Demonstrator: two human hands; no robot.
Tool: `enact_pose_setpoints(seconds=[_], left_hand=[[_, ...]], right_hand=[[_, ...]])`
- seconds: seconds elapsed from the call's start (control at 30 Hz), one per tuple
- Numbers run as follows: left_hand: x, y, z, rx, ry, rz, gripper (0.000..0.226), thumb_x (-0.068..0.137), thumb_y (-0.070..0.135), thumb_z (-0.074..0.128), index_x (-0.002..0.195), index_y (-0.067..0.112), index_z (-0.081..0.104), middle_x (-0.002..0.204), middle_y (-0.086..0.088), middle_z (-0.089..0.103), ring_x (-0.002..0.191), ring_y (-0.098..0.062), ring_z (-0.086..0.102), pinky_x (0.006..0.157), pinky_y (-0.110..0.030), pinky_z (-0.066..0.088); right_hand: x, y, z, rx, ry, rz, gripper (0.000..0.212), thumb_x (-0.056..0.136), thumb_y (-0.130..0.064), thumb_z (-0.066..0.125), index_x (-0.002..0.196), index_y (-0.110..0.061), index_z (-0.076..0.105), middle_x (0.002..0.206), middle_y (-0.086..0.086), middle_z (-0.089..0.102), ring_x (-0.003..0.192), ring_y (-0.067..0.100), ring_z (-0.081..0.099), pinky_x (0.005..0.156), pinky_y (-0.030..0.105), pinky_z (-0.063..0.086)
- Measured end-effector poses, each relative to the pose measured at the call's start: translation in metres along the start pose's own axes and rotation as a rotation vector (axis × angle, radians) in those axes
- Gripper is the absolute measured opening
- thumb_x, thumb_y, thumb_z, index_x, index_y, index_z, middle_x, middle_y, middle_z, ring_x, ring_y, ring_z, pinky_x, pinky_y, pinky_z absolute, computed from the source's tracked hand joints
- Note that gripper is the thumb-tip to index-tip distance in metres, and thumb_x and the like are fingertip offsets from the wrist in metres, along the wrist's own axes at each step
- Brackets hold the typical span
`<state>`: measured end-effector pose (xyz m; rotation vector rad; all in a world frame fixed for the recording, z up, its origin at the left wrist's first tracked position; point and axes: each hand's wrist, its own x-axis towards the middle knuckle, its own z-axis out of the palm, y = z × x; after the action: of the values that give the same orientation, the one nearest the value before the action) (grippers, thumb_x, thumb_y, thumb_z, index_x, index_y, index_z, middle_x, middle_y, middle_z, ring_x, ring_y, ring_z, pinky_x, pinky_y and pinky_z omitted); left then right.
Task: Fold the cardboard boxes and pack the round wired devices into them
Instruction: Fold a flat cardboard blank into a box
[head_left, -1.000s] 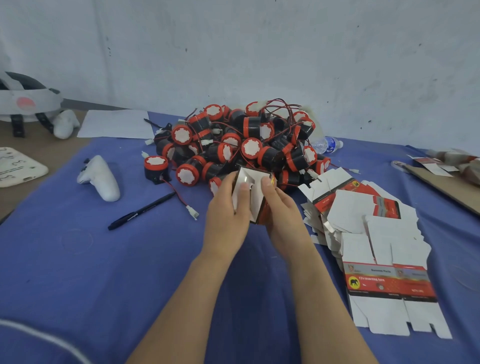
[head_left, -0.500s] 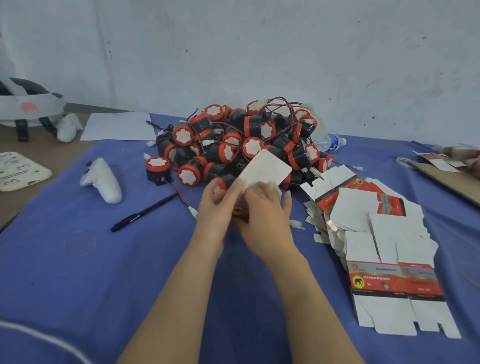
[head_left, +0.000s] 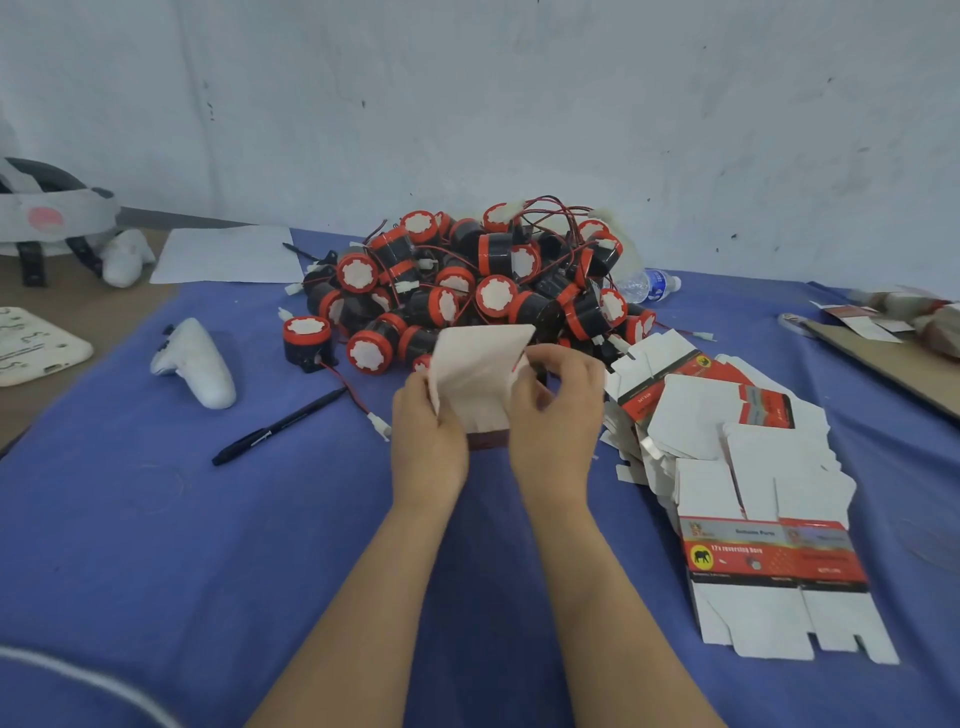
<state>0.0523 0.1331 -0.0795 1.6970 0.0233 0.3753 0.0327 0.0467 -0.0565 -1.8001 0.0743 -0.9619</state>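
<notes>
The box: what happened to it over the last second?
Both hands kept hold of the box and worked it: the left hand and right hand turned it and swung a white flap open, which now stands up before the pile. Nothing was let go. The pile, flat boxes and pen stayed put.

Bare left hand (head_left: 428, 441), bare right hand (head_left: 556, 415), forearms uncovered.

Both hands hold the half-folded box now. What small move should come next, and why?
Likely fold the raised white flap down and tuck it in: the left hand and right hand both grip the box, and that flap stands up untucked, so this end looks unclosed.
</notes>
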Motion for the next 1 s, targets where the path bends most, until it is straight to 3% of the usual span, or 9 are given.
enact_pose_setpoints(seconds=[0.1,0.23,0.37,0.47,0.53,0.67,0.8,0.87,1.0], left_hand=[[0.004,0.0,-0.003,0.007,0.038,0.02,0.026,0.103,0.026,0.035,0.121,0.02,0.052,0.117,0.002,0.054,0.102,-0.012,0.052,0.071,-0.017,0.039],[0.0,0.004,-0.002,-0.046,0.047,0.059,0.015,0.103,0.031,0.035,0.11,0.029,0.048,0.114,0.005,0.055,0.099,-0.009,0.052,0.073,-0.016,0.04],[-0.001,0.008,-0.005,-0.126,0.012,0.054,0.017,0.103,0.033,0.034,0.093,0.039,0.047,0.105,0.005,0.058,0.096,-0.01,0.055,0.081,-0.025,0.045],[-0.004,0.014,-0.004,-0.156,-0.054,0.042,0.019,0.103,0.038,0.033,0.09,0.042,0.046,0.1,0.014,0.057,0.093,0.006,0.053,0.074,-0.004,0.039],[-0.005,0.019,-0.005,-0.254,-0.1,-0.014,0.017,0.098,0.05,0.033,0.097,0.042,0.048,0.103,0.016,0.059,0.099,0.001,0.056,0.078,-0.01,0.046],[-0.007,0.028,-0.008,-0.467,-0.218,-0.134,0.085,0.069,0.074,0.025,0.132,0.024,0.051,0.126,-0.001,0.062,0.115,-0.018,0.059,0.097,-0.041,0.051],[-0.007,0.028,-0.003,-0.447,-0.227,-0.214,0.045,0.101,0.05,0.021,0.112,0.03,0.06,0.11,-0.004,0.068,0.1,-0.016,0.064,0.082,-0.035,0.056],[-0.005,0.022,-0.001,-0.309,-0.249,-0.141,0.032,0.104,0.035,0.027,0.12,0.028,0.055,0.119,-0.005,0.062,0.108,-0.017,0.059,0.089,-0.038,0.054],[-0.004,0.011,-0.002,-0.124,-0.241,0.003,0.038,0.102,0.013,0.034,0.138,0.025,0.038,0.124,0.007,0.052,0.102,-0.005,0.052,0.069,-0.007,0.044]], right_hand=[[0.006,0.009,-0.002,-0.16,-0.075,0.141,0.016,0.097,-0.017,0.051,0.088,-0.013,0.064,0.102,0.002,0.052,0.093,0.014,0.049,0.074,0.012,0.039],[0.005,0.014,0.0,-0.128,-0.175,0.335,0.039,0.101,-0.031,0.04,0.068,-0.011,0.043,0.069,0.0,0.046,0.06,0.011,0.037,0.048,0.017,0.03],[0.011,0.017,-0.004,0.297,-0.074,0.679,0.046,0.099,-0.036,0.047,0.073,0.002,0.05,0.066,0.004,0.052,0.057,0.01,0.051,0.049,0.019,0.042],[0.012,0.016,-0.004,0.657,-0.171,1.009,0.021,0.094,-0.03,0.057,0.086,-0.013,0.067,0.086,0.007,0.07,0.079,0.02,0.066,0.065,0.031,0.054],[0.01,0.017,-0.003,0.732,-0.303,1.012,0.018,0.091,-0.025,0.062,0.097,-0.01,0.071,0.095,0.011,0.073,0.079,0.024,0.07,0.062,0.031,0.057],[0.012,0.021,-0.001,0.637,-0.268,0.903,0.025,0.09,-0.024,0.062,0.111,-0.011,0.068,0.101,0.013,0.073,0.085,0.026,0.068,0.056,0.025,0.054],[0.017,0.024,0.0,0.568,-0.177,0.94,0.012,0.088,-0.02,0.062,0.094,-0.017,0.072,0.079,0.005,0.075,0.064,0.019,0.07,0.049,0.024,0.053],[0.017,0.024,0.0,0.57,-0.173,0.961,0.009,0.087,-0.019,0.063,0.084,-0.017,0.071,0.069,0.004,0.073,0.055,0.018,0.068,0.05,0.027,0.056],[0.016,0.026,0.0,0.544,-0.201,0.915,0.011,0.086,-0.02,0.062,0.087,-0.017,0.073,0.08,0.006,0.075,0.076,0.025,0.07,0.069,0.036,0.059]])
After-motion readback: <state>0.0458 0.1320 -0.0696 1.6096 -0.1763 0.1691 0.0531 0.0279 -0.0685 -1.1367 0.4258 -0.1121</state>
